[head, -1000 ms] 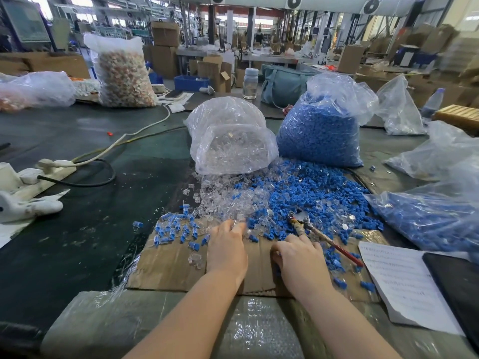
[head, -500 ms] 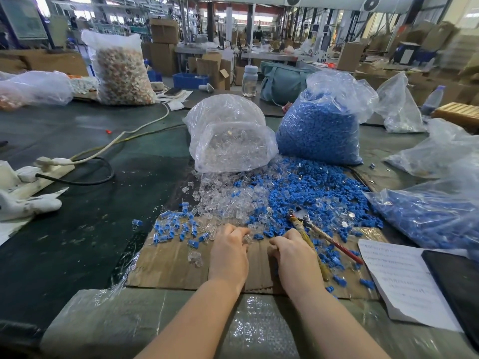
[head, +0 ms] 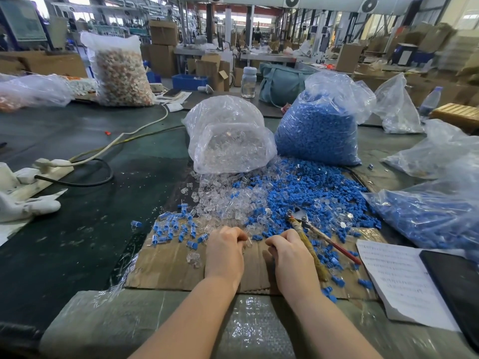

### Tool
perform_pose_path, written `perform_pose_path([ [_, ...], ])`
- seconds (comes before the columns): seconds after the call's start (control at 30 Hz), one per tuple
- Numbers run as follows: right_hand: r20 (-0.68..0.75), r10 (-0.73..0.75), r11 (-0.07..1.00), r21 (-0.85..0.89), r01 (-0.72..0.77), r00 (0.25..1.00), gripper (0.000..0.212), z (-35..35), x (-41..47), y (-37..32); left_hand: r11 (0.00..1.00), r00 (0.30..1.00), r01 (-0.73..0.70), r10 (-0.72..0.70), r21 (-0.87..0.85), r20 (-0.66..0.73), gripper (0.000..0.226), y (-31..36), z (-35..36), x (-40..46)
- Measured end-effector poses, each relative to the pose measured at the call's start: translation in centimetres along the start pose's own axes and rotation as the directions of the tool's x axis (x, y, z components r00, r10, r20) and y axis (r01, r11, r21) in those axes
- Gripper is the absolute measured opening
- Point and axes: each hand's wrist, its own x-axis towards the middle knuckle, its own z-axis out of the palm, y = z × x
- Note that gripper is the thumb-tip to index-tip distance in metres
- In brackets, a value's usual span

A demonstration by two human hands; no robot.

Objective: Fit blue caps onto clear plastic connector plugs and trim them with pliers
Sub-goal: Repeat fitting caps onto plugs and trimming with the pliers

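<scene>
On the far left of the dark tabletop (head: 64,255) a white power strip (head: 39,169) and its cables lie where they lay a second ago. Further right, at the left edge of the cardboard sheet (head: 168,265), the small cluster of capped plugs (head: 173,229) is unchanged.

The left hand (head: 225,252) rests on the cardboard with its fingers curled under. A second ago its fingers reached forward into the edge of the loose parts; now they are drawn back and closed, and a clear plug (head: 248,242) shows at the fingertips. The grip looks like a pinch on that plug, though the knuckles hide the contact.

Behind the hands, the bag of clear plugs (head: 228,141) and the bag of blue caps (head: 318,130) stand as before, with the spilled clear plugs (head: 220,198) and blue caps (head: 311,193) between them and the hands.

The right hand (head: 291,255) has also pulled back toward the person and curled up; what its fingertips hold cannot be told. The pliers (head: 313,237) lie just beside its outer edge, jaws pointing into the blue pile, with more of both handles showing than a second ago.

Further right, a printed sheet of paper (head: 399,278) and a dark tablet-like slab (head: 456,281) have not moved.
</scene>
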Motion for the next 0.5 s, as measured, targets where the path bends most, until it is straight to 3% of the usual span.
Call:
perform_pose_path([
  [0.27,0.038,-0.069,0.992,-0.102,0.073,0.997,0.017,0.22,-0.48,-0.03,0.999,1.0,-0.003,0.002,0.05,0.012,0.023,-0.25,0.22,0.26],
  [0.5,0.037,-0.035,0.989,-0.141,0.04,0.999,0.014,0.42,-0.3,0.2,0.999,1.0,-0.022,0.023,0.029,-0.007,0.013,0.14,-0.07,0.22],
])
